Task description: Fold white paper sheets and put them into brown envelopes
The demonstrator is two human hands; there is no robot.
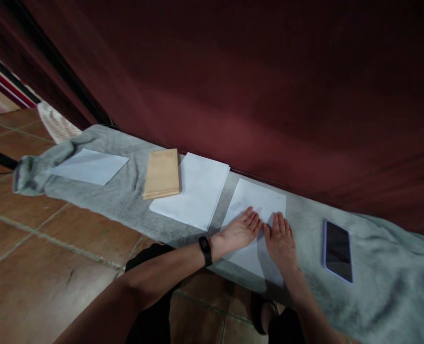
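Note:
A sheet of white paper [245,193] lies on the grey cloth [129,210] in front of me. My left hand [238,231] rests over its middle, fingers stretched out, with a black band on the wrist. On the sheet's right side lies my right hand [280,243], its fingers extended and close together. The two hands nearly meet at the thumbs. Just left of this sheet is a stack of white paper [202,191], partly covered by a small pile of brown envelopes [162,172].
Another white sheet [92,165] lies farther left on the cloth. A phone [338,251] with a dark screen and light purple edge lies to the right. A dark red fabric [251,95] rises behind the cloth. Brown floor tiles [54,267] show below.

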